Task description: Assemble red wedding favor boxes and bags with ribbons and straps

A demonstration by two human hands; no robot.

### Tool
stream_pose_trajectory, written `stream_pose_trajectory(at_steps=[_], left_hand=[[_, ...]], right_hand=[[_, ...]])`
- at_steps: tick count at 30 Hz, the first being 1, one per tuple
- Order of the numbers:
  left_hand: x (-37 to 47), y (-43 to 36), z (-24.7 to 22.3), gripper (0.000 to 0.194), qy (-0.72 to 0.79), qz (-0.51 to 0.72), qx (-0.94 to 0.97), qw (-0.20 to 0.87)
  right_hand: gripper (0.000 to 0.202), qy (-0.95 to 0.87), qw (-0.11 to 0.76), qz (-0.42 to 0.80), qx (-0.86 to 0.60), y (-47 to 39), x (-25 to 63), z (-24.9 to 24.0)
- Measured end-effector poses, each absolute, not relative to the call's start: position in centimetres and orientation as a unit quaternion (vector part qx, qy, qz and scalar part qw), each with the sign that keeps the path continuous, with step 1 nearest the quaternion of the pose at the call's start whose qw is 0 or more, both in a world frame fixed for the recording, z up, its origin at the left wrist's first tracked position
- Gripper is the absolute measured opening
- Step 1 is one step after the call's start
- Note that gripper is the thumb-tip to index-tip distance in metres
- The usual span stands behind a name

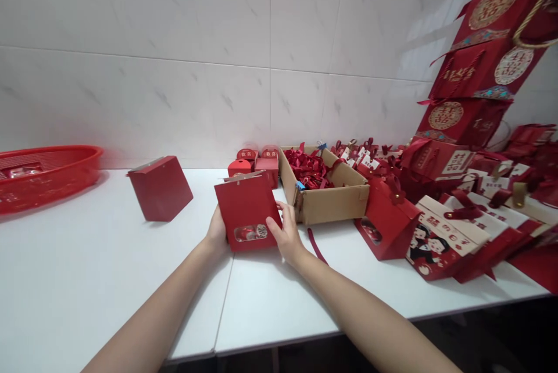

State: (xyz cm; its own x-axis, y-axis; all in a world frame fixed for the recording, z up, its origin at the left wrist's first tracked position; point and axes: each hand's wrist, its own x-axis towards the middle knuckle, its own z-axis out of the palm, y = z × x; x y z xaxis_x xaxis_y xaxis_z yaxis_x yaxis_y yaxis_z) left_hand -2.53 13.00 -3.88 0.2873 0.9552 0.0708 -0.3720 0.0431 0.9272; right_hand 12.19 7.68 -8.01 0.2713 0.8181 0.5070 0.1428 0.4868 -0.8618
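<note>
A red gift box (246, 207) with a small clear window low on its front is held between my two hands above the white table. My left hand (217, 230) grips its left side, fingers mostly hidden behind it. On the right side, my right hand (288, 232) is closed round the edge, thumb on the front face. Something wrapped shows through the window. A dark red ribbon (317, 246) lies on the table just right of my right hand. Behind it stands an open cardboard box (335, 205) filled with red ribbons (307, 168).
Another red gift box (162, 192) stands to the left, and a red plastic basket (52, 184) at the far left. Small red boxes (267, 165) sit by the tiled wall. Ribboned gift boxes (449, 239) crowd the right, below a tall stack of red boxes (468, 71).
</note>
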Motion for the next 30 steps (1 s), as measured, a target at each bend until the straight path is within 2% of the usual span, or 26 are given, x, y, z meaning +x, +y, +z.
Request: stream_pose_trajectory(at_steps=[2,4,6,7,10,13,16,19,23,27,30], left_hand=[[-2.5,12.5,-3.0,0.045,0.325,0.485,0.461,0.668],[-2.9,12.4,-2.5,0.061,0.328,0.450,0.460,0.692],[-3.5,12.7,-2.4,0.074,0.319,0.433,0.466,0.703],[-3.8,12.9,-2.4,0.074,0.315,0.443,0.470,0.696],[-4.6,13.7,-2.3,0.053,0.347,0.510,0.476,0.626],[-4.9,13.9,-1.9,0.045,0.381,0.514,0.516,0.570],[-4.7,13.5,-1.6,0.031,0.380,0.488,0.554,0.557],[-4.3,13.2,-1.4,0.030,0.375,0.457,0.562,0.578],[-4.1,13.1,-1.6,0.028,0.371,0.449,0.567,0.582],[-4.0,13.4,-2.0,0.020,0.363,0.484,0.594,0.530],[-3.9,13.7,-2.4,0.022,0.353,0.471,0.628,0.509]], right_hand=[[0.046,-0.543,0.675,0.247,-0.435,7.4,11.9,-7.6],[0.045,-0.527,0.674,0.298,-0.423,7.4,11.8,-7.3],[0.049,-0.501,0.665,0.357,-0.423,7.4,12.0,-7.1],[0.053,-0.491,0.657,0.380,-0.428,7.4,12.1,-7.1],[0.065,-0.492,0.621,0.450,-0.411,7.2,12.3,-6.9],[0.067,-0.513,0.588,0.522,-0.343,6.7,12.2,-6.5],[0.071,-0.479,0.601,0.541,-0.342,6.6,12.0,-6.1],[0.075,-0.444,0.627,0.528,-0.360,6.7,12.0,-5.7],[0.060,-0.485,0.651,0.467,-0.351,6.5,12.3,-5.1],[0.036,-0.520,0.654,0.431,-0.341,6.2,12.2,-4.8],[0.028,-0.508,0.656,0.421,-0.367,6.3,12.1,-5.0]])
